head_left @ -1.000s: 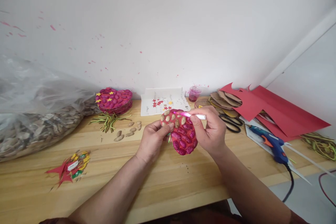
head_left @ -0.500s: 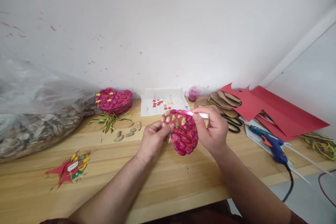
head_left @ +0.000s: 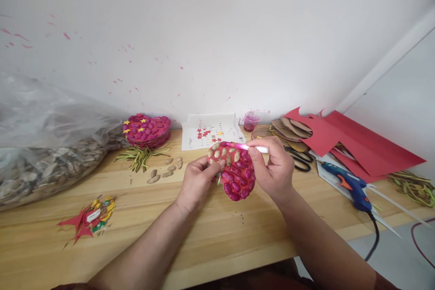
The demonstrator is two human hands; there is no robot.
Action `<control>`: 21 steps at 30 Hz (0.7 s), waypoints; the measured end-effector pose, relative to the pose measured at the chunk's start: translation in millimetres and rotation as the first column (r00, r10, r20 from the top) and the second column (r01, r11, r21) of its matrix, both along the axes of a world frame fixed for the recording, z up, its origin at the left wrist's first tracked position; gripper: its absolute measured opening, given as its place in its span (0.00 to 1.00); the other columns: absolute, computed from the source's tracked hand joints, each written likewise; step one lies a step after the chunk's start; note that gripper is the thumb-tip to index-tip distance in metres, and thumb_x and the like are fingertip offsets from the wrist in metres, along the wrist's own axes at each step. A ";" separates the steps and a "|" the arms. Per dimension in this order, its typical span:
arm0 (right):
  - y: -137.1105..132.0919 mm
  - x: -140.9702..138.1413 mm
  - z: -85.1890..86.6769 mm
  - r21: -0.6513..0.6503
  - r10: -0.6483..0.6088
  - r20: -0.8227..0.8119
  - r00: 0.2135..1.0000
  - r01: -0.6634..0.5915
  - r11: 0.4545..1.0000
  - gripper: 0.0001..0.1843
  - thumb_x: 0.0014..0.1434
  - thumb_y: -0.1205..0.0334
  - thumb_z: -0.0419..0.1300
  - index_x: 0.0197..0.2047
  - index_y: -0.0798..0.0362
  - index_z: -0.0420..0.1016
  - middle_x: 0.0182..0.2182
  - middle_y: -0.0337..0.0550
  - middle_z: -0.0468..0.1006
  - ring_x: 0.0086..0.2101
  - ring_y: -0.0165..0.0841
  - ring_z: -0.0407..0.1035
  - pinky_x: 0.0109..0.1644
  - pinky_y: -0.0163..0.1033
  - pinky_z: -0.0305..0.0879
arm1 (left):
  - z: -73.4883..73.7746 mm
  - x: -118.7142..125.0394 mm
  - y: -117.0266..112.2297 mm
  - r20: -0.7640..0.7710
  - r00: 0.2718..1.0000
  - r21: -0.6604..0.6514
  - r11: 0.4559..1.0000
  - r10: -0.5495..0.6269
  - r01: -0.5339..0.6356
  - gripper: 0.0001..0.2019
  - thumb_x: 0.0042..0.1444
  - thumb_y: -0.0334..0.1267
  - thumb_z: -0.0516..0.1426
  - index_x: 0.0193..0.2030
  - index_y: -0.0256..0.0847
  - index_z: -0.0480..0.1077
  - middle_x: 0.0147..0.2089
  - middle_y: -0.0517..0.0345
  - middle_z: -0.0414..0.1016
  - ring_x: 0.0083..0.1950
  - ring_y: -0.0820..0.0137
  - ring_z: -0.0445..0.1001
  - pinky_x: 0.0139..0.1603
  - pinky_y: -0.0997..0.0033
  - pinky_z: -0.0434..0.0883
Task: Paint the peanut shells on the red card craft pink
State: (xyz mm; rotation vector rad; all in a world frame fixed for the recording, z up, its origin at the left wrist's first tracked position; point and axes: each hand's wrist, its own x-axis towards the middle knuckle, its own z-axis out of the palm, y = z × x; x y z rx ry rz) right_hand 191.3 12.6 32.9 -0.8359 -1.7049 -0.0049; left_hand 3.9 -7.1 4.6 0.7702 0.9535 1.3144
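My left hand pinches the left edge of a red heart-shaped piece covered with peanut shells, held tilted above the wooden table. Most shells on it are painted magenta; several near its top left are bare tan. My right hand grips a thin white brush whose pink tip touches the top of the heart.
A stack of finished magenta hearts and loose peanut shells lie at the left, beside a big plastic bag of shells. A paint cup, star sheet, scissors, red paper and blue glue gun are right.
The brush tip has shifted slightly along the top of the heart. The hands and the heart stay almost in place.
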 end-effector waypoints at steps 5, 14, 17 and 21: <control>0.1 0.5 -1.4 -0.011 0.015 -0.020 1.000 -0.015 1.000 0.07 0.67 0.68 0.63 0.46 0.48 0.80 0.38 0.41 0.84 0.40 0.35 0.75 0.48 0.46 0.70 | -1.6 0.5 0.2 0.008 1.000 -0.005 1.000 -0.009 0.009 0.19 0.39 0.47 0.78 0.29 0.34 0.82 0.26 0.57 0.77 0.25 0.78 0.65 0.26 0.77 0.62; 0.8 2.3 -0.7 -0.015 -0.024 -0.016 1.000 0.024 1.000 0.06 0.67 0.67 0.64 0.45 0.48 0.80 0.38 0.41 0.84 0.40 0.36 0.75 0.48 0.46 0.70 | 2.8 1.2 -0.1 0.077 0.997 -0.041 0.999 -0.005 0.008 0.19 0.37 0.46 0.79 0.29 0.35 0.83 0.29 0.55 0.81 0.27 0.73 0.72 0.28 0.74 0.72; -0.1 1.0 -0.2 0.001 0.000 -0.001 1.000 0.000 1.000 0.07 0.67 0.68 0.63 0.46 0.47 0.80 0.38 0.40 0.84 0.39 0.36 0.75 0.48 0.45 0.70 | 3.2 0.9 -0.4 0.070 0.998 -0.032 0.999 0.002 0.000 0.19 0.37 0.46 0.79 0.30 0.35 0.83 0.28 0.55 0.81 0.27 0.73 0.73 0.28 0.73 0.73; -0.1 0.3 0.8 0.040 -0.047 0.053 0.998 0.045 0.998 0.07 0.66 0.68 0.64 0.45 0.48 0.80 0.37 0.40 0.84 0.39 0.36 0.74 0.49 0.46 0.69 | 2.8 1.4 -0.8 0.068 0.998 -0.037 0.999 -0.005 0.008 0.19 0.37 0.46 0.79 0.31 0.35 0.83 0.30 0.54 0.81 0.28 0.73 0.73 0.29 0.73 0.73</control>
